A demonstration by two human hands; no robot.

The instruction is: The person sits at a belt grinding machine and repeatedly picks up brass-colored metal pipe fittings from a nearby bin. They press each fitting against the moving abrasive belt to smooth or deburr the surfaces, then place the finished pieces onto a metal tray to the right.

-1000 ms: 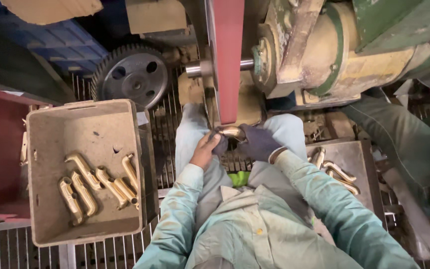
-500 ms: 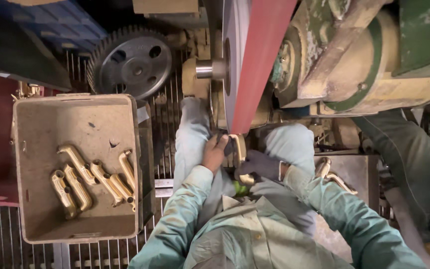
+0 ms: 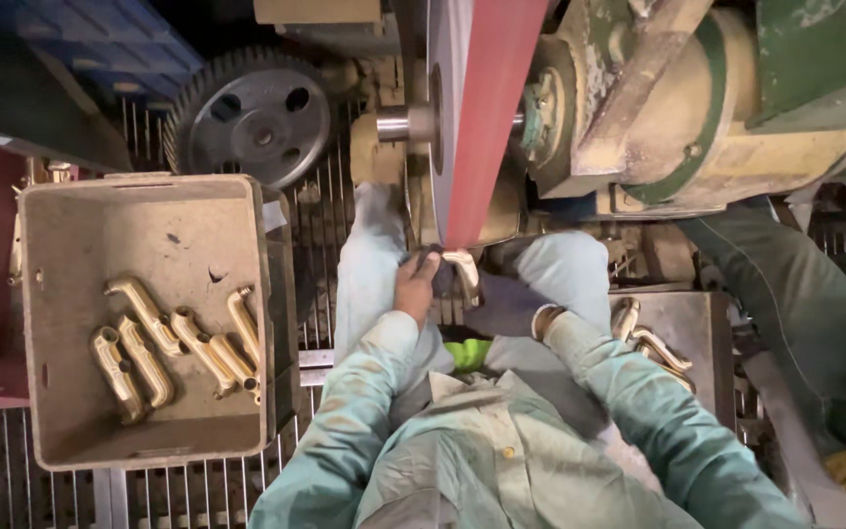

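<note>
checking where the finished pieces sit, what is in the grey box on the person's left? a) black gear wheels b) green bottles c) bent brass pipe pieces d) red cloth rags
c: the grey box holds several bent brass pipe pieces lying loose on its floor, while both hands press another brass piece against the red belt.

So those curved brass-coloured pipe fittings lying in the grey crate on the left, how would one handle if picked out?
The curved brass-coloured pipe fittings look like solid cast metal, so probably rigid and heavy for their size. Their bent shape should stop them rolling. The smooth shiny surface may be slippery. They lie touching in the grey crate, so lifting one could shift its neighbours.
</note>
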